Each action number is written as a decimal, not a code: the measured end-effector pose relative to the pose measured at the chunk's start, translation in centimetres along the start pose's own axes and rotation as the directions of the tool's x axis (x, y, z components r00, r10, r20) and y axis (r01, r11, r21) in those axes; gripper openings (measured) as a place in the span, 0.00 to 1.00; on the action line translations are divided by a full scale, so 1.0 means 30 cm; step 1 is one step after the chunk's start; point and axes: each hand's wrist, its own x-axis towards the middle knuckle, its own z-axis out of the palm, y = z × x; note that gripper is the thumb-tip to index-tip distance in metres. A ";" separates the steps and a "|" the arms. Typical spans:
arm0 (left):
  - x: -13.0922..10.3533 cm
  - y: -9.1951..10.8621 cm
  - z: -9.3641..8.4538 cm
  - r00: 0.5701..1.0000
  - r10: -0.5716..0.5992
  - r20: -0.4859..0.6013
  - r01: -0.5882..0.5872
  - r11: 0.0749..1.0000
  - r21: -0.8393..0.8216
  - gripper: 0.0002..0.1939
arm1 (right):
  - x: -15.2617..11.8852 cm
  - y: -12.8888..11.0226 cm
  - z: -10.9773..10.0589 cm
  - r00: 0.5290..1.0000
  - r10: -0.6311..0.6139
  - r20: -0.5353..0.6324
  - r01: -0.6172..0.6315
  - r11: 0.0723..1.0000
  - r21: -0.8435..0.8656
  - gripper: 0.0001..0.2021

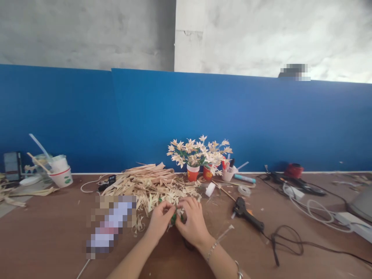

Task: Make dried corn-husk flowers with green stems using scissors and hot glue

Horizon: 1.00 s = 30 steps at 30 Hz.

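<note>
The left hand (160,219) and the right hand (192,222) meet above the brown table (58,232). Between their fingertips is a small green piece (173,218), and each hand seems to pinch it with thumb and fingers. It is so tiny that two hands likely help hold it steady. The fingers hide some of it, so I cannot tell its whole shape. Just past the hands lies a messy heap of dry strips (148,181), perhaps put there because it is easy to reach. Behind, pale flowers (200,152) stand in red cups (192,175), which seem to prop them up. The black glue gun (247,215) lies to the right, maybe to be handy without being under the arms.
</note>
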 end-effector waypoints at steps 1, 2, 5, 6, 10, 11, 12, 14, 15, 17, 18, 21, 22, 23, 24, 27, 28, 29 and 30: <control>0.000 -0.001 0.001 1.000 -0.001 -0.003 0.001 1.000 0.006 0.09 | -0.001 -0.004 0.000 1.000 0.001 -0.006 -0.001 1.000 -0.015 0.11; -0.001 -0.003 0.002 1.000 0.000 -0.011 0.000 1.000 0.014 0.09 | -0.001 -0.008 0.000 1.000 0.003 -0.013 -0.003 1.000 -0.028 0.11; 0.001 -0.013 0.001 0.999 0.024 -0.049 -0.022 0.999 0.047 0.09 | -0.005 -0.016 0.005 1.000 0.007 -0.015 -0.008 0.998 -0.063 0.11; 0.002 -0.017 0.000 0.998 0.033 -0.058 -0.030 0.998 0.058 0.09 | -0.007 -0.016 0.008 1.000 0.009 -0.012 -0.010 0.997 -0.075 0.11; 0.007 -0.029 -0.001 0.998 0.011 -0.067 -0.007 0.998 0.060 0.09 | -0.010 -0.013 0.019 1.000 0.024 -0.017 -0.025 0.993 -0.117 0.10; 0.006 -0.030 0.001 0.998 -0.002 -0.068 0.005 0.999 0.046 0.09 | -0.010 -0.012 0.020 0.999 0.024 -0.022 -0.027 0.992 -0.124 0.09; 0.006 -0.031 0.003 0.998 -0.014 -0.067 0.016 0.999 0.030 0.09 | -0.009 -0.012 0.021 0.999 0.023 -0.027 -0.026 0.991 -0.131 0.08; 0.003 -0.030 0.007 0.997 -0.038 -0.063 0.038 0.999 0.005 0.09 | -0.009 -0.012 0.022 0.999 0.017 -0.038 -0.022 0.989 -0.144 0.07; 0.002 -0.030 0.009 0.997 -0.050 -0.060 0.050 0.999 -0.001 0.09 | -0.009 -0.012 0.022 0.999 0.013 -0.042 -0.019 0.989 -0.149 0.07; 0.002 -0.031 0.010 0.996 -0.068 -0.052 0.068 0.998 -0.005 0.09 | -0.008 -0.010 0.021 0.999 0.007 -0.048 -0.014 0.988 -0.151 0.08; 0.002 -0.033 0.010 0.996 -0.072 -0.046 0.072 0.997 -0.009 0.09 | -0.008 -0.008 0.020 0.999 0.006 -0.051 -0.013 0.989 -0.148 0.08; 0.009 -0.041 0.007 0.997 -0.074 0.006 0.074 0.997 -0.026 0.09 | -0.006 0.000 0.017 0.998 0.011 -0.059 -0.019 0.990 -0.137 0.07; 0.011 -0.044 0.006 0.997 -0.074 0.029 0.074 0.997 -0.030 0.09 | -0.005 0.002 0.016 0.998 0.013 -0.060 -0.021 0.991 -0.133 0.06; 0.013 -0.045 0.004 0.996 -0.075 0.050 0.076 0.997 -0.030 0.09 | -0.004 0.005 0.014 0.998 0.014 -0.060 -0.022 0.991 -0.128 0.06; 0.015 -0.045 0.003 0.995 -0.076 0.063 0.078 0.997 -0.028 0.09 | -0.003 0.007 0.013 0.998 0.013 -0.059 -0.021 0.992 -0.123 0.06; 0.013 -0.035 -0.001 0.995 -0.070 0.065 0.071 0.997 -0.015 0.08 | -0.001 0.013 0.010 0.998 0.010 -0.056 -0.015 0.995 -0.103 0.07; 0.011 -0.029 -0.002 0.996 -0.063 0.067 0.064 0.998 -0.011 0.08 | -0.001 0.014 0.010 0.998 0.013 -0.056 -0.018 0.996 -0.092 0.07; 0.009 -0.023 -0.003 0.996 -0.055 0.072 0.056 0.998 -0.009 0.08 | -0.001 0.016 0.010 0.998 0.019 -0.056 -0.023 0.997 -0.077 0.07; 0.008 -0.018 -0.004 0.996 -0.050 0.079 0.051 0.999 -0.008 0.07 | 0.000 0.019 0.010 0.998 0.027 -0.055 -0.030 0.998 -0.059 0.07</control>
